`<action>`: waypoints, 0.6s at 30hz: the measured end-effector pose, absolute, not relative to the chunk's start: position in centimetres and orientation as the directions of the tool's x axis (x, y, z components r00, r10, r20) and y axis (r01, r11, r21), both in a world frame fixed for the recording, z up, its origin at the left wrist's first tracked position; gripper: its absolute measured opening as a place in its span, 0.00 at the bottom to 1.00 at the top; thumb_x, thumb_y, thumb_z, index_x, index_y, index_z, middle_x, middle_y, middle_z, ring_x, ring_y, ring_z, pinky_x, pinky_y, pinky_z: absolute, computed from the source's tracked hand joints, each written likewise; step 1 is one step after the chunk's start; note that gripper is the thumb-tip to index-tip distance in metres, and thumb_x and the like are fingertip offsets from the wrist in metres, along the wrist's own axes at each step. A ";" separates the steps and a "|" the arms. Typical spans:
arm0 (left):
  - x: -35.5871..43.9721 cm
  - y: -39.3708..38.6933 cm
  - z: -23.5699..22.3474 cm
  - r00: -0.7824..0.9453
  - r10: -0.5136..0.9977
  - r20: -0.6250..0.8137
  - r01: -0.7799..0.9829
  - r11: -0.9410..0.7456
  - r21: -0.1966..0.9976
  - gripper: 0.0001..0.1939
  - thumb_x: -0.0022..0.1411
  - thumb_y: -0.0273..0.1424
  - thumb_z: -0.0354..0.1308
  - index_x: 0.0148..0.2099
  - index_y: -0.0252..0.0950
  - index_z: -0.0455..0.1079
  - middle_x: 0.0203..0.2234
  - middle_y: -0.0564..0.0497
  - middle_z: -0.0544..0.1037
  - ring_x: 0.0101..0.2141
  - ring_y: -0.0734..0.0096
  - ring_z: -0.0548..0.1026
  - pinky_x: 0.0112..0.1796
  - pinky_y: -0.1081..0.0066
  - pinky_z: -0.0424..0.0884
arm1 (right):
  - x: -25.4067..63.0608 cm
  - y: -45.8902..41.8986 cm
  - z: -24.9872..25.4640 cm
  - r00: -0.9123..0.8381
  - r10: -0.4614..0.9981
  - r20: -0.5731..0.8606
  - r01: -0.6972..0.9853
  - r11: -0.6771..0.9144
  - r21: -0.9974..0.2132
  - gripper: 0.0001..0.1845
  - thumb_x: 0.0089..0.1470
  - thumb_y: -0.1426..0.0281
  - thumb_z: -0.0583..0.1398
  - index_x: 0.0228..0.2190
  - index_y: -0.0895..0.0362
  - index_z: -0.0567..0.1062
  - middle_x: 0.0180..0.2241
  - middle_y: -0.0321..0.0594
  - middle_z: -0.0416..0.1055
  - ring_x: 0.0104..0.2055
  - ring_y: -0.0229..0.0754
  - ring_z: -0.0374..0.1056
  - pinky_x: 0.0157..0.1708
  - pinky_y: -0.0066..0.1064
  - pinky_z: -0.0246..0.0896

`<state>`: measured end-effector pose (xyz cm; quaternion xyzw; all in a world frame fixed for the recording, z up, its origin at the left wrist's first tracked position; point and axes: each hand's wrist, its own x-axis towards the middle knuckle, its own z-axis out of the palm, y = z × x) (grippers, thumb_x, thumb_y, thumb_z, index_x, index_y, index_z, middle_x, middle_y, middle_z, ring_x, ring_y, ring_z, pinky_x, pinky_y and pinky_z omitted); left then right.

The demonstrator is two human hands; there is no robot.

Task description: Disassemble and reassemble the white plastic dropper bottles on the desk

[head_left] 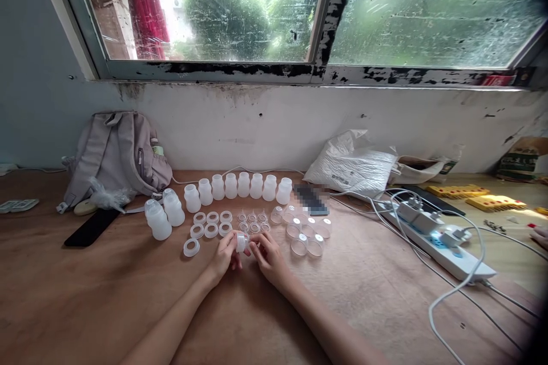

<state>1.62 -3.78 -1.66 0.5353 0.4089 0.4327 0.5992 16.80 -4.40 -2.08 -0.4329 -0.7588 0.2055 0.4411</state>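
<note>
The ribbed piece (242,242) is grasped in the left hand's (222,258) fingers above the desk (98,296), its axis seemingly sideways; the right hand's (270,258) bent fingers are at its right end, their grip unclear.

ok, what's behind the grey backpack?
Behind the backpack: the wall. White cable shows along the tabletop to its left and right. Whether those stretches join, and anything else directly behind it, can't be seen; the backpack covers that spot.
</note>
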 end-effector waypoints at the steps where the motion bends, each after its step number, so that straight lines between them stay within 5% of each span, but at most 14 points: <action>1: 1.6 -3.9 -1.6 0.288 0.957 -0.031 -0.081 0.056 0.995 0.20 0.58 0.45 0.40 0.42 0.35 0.60 0.22 0.54 0.71 0.12 0.80 0.65 0.12 0.80 0.51 | 16.8 -4.4 -2.1 -0.245 0.835 0.492 0.483 0.545 -0.685 0.09 0.55 0.68 0.50 0.29 0.56 0.68 0.29 0.38 0.61 0.26 0.36 0.59 0.28 0.27 0.56; 6: 1.6 -4.0 -1.3 0.208 0.975 0.078 0.084 -0.097 0.992 0.19 0.57 0.46 0.44 0.33 0.34 0.62 0.14 0.59 0.64 0.10 0.84 0.55 0.12 0.80 0.47 | 16.7 -4.6 -2.0 -0.321 0.822 0.471 0.481 0.570 -0.666 0.09 0.55 0.71 0.50 0.25 0.56 0.65 0.25 0.36 0.62 0.26 0.36 0.58 0.27 0.27 0.54; 11: 1.5 -4.0 -1.2 0.163 0.978 0.128 0.206 -0.161 0.965 0.20 0.59 0.44 0.43 0.25 0.35 0.61 0.12 0.59 0.62 0.13 0.81 0.58 0.17 0.79 0.54 | 16.8 -4.7 -1.9 -0.329 0.805 0.493 0.440 0.593 -0.675 0.11 0.56 0.69 0.49 0.24 0.56 0.65 0.23 0.36 0.62 0.26 0.36 0.58 0.26 0.26 0.53; 15: 1.3 -4.0 -0.7 0.156 0.971 0.181 0.371 -0.227 0.901 0.19 0.59 0.44 0.41 0.32 0.35 0.64 0.12 0.58 0.63 0.16 0.76 0.64 0.21 0.77 0.59 | 17.1 -4.4 -2.1 -0.258 0.831 0.493 0.428 0.556 -0.713 0.12 0.55 0.66 0.50 0.22 0.56 0.65 0.22 0.35 0.61 0.24 0.36 0.57 0.25 0.26 0.52; 18: 0.2 -2.8 0.7 0.042 0.970 0.240 0.629 -0.213 0.747 0.19 0.60 0.44 0.40 0.44 0.37 0.62 0.13 0.57 0.67 0.18 0.70 0.68 0.23 0.74 0.61 | 17.6 -3.9 -2.2 -0.124 0.901 0.417 0.378 0.431 -0.819 0.13 0.54 0.63 0.51 0.22 0.56 0.64 0.20 0.34 0.59 0.22 0.35 0.56 0.22 0.26 0.51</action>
